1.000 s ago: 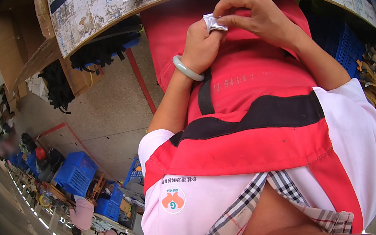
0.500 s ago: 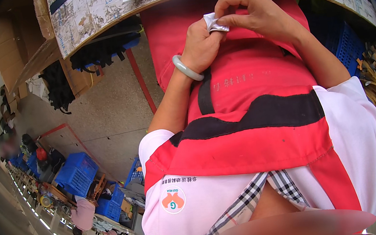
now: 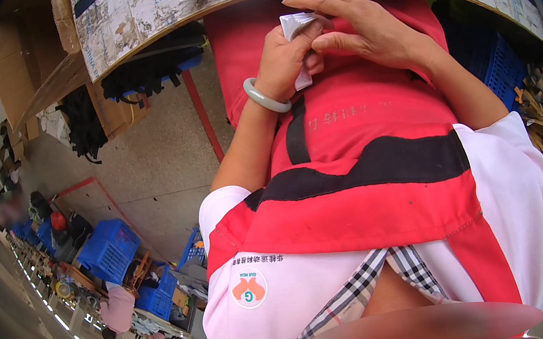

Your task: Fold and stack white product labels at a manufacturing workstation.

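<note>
One white label bundle (image 3: 295,23) sits clasped in my L hand (image 3: 282,60), long axis approx. fore-aft; my R hand (image 3: 366,28), half-open, is just right, contact unclear.

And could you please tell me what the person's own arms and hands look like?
Both the left hand and the right hand are ungloved. Short, pale pinkish-white sleeves leave the forearms bare. A smooth, rounded, pale grey-green bangle circles the left wrist; the right wrist shows none.
</note>
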The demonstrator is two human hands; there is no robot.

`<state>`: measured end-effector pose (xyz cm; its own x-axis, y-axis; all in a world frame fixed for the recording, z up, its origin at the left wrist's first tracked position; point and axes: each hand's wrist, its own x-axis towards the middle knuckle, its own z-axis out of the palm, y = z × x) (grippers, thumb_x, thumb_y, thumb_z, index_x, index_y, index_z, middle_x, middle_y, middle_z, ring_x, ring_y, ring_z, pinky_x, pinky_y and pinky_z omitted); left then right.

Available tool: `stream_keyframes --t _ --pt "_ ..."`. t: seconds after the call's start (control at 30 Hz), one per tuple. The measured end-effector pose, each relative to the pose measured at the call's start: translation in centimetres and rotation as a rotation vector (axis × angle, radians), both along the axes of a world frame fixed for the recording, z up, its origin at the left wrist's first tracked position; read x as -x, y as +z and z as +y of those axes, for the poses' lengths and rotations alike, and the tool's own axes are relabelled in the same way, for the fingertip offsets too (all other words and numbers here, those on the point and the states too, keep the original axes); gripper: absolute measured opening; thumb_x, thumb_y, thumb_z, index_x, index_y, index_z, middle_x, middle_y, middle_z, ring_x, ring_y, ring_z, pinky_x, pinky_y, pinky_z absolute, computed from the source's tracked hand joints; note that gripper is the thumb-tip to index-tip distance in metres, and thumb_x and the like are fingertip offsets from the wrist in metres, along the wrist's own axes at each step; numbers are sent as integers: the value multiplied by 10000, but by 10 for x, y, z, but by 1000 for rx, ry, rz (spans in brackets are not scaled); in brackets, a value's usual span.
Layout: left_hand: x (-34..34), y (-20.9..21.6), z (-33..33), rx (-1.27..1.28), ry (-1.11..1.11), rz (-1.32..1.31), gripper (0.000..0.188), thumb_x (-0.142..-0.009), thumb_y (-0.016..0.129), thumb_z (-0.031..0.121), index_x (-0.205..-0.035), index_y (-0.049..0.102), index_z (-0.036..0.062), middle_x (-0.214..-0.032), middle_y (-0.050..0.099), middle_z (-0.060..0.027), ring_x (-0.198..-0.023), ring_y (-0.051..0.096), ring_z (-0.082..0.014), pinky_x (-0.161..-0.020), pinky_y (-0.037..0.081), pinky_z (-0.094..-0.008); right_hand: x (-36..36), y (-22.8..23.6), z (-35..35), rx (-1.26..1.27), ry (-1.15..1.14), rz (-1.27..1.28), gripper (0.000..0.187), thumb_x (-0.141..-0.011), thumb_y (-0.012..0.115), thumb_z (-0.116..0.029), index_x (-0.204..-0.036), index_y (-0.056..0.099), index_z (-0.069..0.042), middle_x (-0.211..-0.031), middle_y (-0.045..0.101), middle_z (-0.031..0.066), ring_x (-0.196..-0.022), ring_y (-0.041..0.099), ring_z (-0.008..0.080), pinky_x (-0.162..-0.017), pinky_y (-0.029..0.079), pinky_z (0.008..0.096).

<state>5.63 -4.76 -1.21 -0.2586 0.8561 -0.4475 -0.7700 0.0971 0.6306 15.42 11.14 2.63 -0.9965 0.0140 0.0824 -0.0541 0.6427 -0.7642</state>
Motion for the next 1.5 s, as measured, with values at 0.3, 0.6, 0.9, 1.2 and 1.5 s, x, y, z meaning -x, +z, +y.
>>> stream_keyframes --t 0.3,0.6,0.9,1.2,1.5 --pt "-9 -12 0 46 24 53 132 -986 548 175 -911 549 66 -708 521 7 -544 504 -86 -469 418 -247 -5 -9 -11 -4 41 -145 651 -887 641 -334 -1459 366 -188 -1368 447 156 -1212 464 369 -1038 386 425" --pt "-8 -9 -5 28 16 4 129 -960 568 147 -883 583 44 -705 524 9 -512 414 -55 -446 312 -220 0 -5 -6 159 33 -137 592 -872 676 -212 -1411 442 -136 -1343 472 130 -1170 520 292 -989 435 355" --pt "-10 -7 -4 -21 -143 221 196 -987 540 200 -862 582 55 -624 481 29 -499 394 -47 -440 294 -213 5 -20 0 604 -126 -143 200 -892 681 -158 -994 669 13 -860 648 54 -789 614 113 -732 506 241" --pt "-8 -9 -3 -58 36 -13 196 -968 586 240 -869 552 75 -633 468 21 -476 348 -53 -413 282 -223 1 -13 -14 -7 -42 51 510 -943 592 -300 -1375 456 -66 -1200 549 166 -1087 567 313 -917 465 359" --pt "-10 -13 -4 -52 -117 293 171 -980 538 158 -845 553 55 -662 480 16 -523 382 -48 -457 276 -211 12 -17 3 659 -106 -277 255 -883 692 -160 -1030 648 43 -892 654 81 -832 640 147 -728 547 273"
